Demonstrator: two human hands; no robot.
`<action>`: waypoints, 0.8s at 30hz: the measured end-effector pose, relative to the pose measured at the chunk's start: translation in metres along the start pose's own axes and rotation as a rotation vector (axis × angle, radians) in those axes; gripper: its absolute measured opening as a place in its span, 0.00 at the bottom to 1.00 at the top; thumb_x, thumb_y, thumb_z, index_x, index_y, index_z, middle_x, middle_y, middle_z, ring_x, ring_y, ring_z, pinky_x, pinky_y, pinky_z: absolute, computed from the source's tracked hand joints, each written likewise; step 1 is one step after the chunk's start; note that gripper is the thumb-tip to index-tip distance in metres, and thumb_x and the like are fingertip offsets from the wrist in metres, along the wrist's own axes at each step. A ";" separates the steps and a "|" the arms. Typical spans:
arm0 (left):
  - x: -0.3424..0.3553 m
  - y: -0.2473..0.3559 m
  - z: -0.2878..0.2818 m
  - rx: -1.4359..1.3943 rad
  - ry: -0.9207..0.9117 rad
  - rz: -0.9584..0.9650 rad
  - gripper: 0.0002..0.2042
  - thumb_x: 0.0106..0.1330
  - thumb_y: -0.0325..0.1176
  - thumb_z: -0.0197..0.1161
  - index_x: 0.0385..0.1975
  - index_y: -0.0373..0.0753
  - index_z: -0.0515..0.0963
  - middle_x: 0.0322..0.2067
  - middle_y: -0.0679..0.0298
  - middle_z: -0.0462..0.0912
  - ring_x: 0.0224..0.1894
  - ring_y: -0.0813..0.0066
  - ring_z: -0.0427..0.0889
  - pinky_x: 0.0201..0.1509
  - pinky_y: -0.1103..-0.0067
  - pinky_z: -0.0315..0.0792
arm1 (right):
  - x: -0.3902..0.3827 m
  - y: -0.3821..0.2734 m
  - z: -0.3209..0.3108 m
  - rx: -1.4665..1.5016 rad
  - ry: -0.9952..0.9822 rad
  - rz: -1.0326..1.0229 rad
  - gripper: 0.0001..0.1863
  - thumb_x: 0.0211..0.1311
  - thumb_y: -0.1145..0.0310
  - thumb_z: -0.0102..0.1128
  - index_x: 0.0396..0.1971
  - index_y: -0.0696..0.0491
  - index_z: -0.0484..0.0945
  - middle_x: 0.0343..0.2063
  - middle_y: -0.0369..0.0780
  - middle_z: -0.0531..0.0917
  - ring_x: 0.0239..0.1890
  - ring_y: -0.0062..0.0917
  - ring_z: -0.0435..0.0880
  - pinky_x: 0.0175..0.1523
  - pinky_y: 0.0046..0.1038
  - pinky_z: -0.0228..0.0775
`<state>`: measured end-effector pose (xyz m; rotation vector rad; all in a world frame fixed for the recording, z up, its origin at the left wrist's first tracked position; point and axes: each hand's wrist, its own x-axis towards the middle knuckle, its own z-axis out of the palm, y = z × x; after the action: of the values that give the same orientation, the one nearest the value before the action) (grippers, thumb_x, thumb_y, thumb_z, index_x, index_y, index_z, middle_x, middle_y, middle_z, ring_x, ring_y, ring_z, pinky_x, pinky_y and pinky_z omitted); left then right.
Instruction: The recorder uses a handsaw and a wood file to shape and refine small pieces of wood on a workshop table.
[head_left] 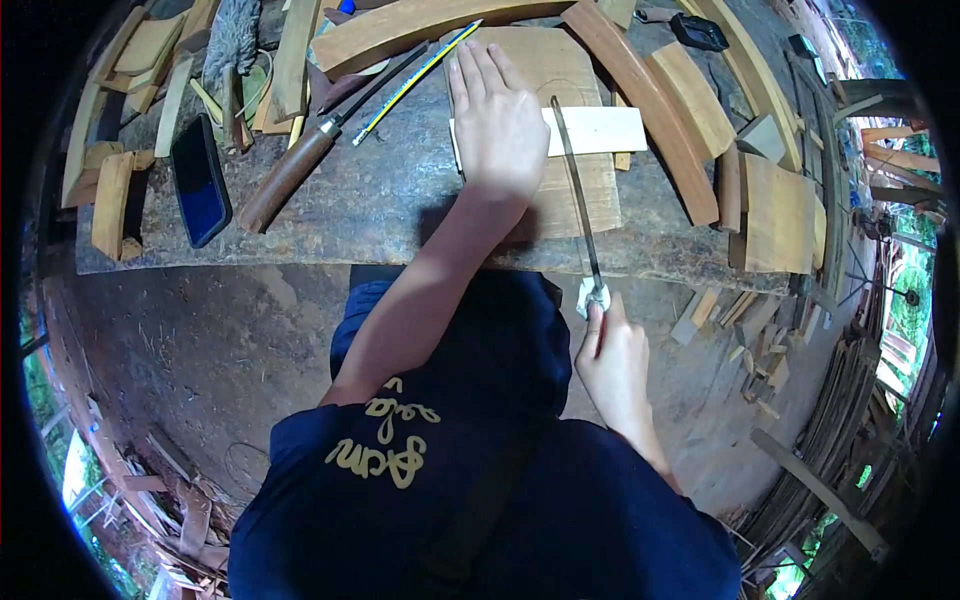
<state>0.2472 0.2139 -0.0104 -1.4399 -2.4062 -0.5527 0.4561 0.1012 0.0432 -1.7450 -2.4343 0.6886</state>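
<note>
My left hand (497,135) lies flat with its fingers stretched out, pressing on a wide wooden board (592,205) and on the left part of a pale, thin wooden strip (605,131) that lies across it. My right hand (615,365) is closed around the white-wrapped grip of a long, narrow dark blade (581,205). The blade points away from me and crosses over the strip, right of my left hand; whether it has teeth cannot be made out. A blue-and-yellow pencil (415,82) rests left of the board, beside a wooden-handled tool (300,172) with a dark shaft.
A phone (200,182) lies on the left of the worn workbench (370,215). Curved wooden pieces (655,120) surround the board at the back and right. A grey-bristled brush (233,45) is at the back left. Wood offcuts (765,355) litter the floor at right.
</note>
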 end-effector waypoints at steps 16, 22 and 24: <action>0.002 -0.001 0.003 -0.053 0.021 0.012 0.31 0.59 0.27 0.54 0.63 0.18 0.62 0.64 0.35 0.64 0.71 0.48 0.60 0.77 0.64 0.47 | 0.024 -0.014 0.005 -0.115 0.007 -0.060 0.10 0.68 0.70 0.51 0.41 0.62 0.73 0.17 0.56 0.80 0.22 0.54 0.82 0.27 0.51 0.73; 0.000 -0.001 0.005 -0.075 0.034 -0.002 0.30 0.59 0.27 0.53 0.62 0.18 0.63 0.63 0.35 0.66 0.70 0.48 0.62 0.77 0.65 0.48 | 0.002 0.000 -0.008 0.026 -0.055 -0.022 0.10 0.68 0.70 0.50 0.42 0.61 0.74 0.19 0.58 0.80 0.24 0.56 0.81 0.31 0.53 0.74; 0.000 -0.002 0.001 -0.058 0.026 0.007 0.30 0.59 0.27 0.53 0.62 0.18 0.62 0.63 0.35 0.66 0.70 0.48 0.61 0.77 0.65 0.48 | 0.027 -0.002 -0.006 0.018 -0.005 -0.071 0.10 0.68 0.70 0.49 0.42 0.61 0.74 0.20 0.59 0.80 0.26 0.56 0.82 0.32 0.53 0.74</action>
<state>0.2448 0.2134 -0.0112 -1.4548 -2.3826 -0.6407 0.4466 0.1276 0.0442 -1.6443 -2.4720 0.7061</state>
